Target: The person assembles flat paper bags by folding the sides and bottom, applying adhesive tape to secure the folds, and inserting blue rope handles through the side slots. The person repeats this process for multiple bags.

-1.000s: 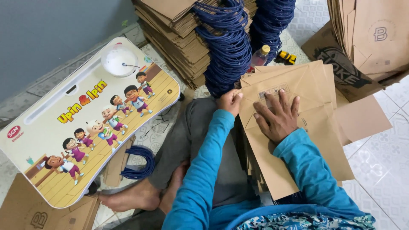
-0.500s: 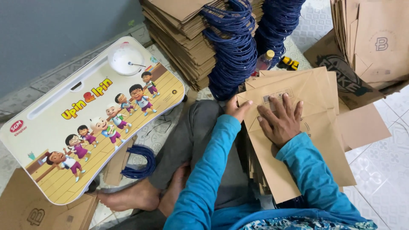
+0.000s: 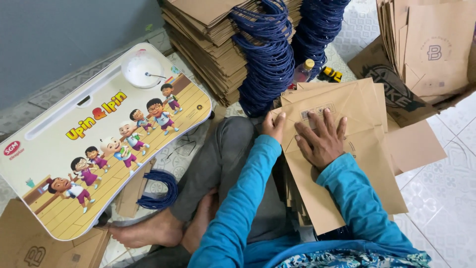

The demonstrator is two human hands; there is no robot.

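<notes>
While the right hand [image 3: 322, 141] lies flat, fingers spread, pressing the top brown paper bag [image 3: 342, 149] right of centre, the left hand [image 3: 274, 126] pinches that bag's left edge. Looks like the folding and flattening stage, bag lying on a pile in the lap. Next probably calls for firm pressure along the crease, keeping edges lined up. Up top: stacked bags [image 3: 213, 34] and blue cord handles [image 3: 267, 54]. Cartoon lap table [image 3: 99, 139] with a white bowl [image 3: 141, 69] at left.
</notes>
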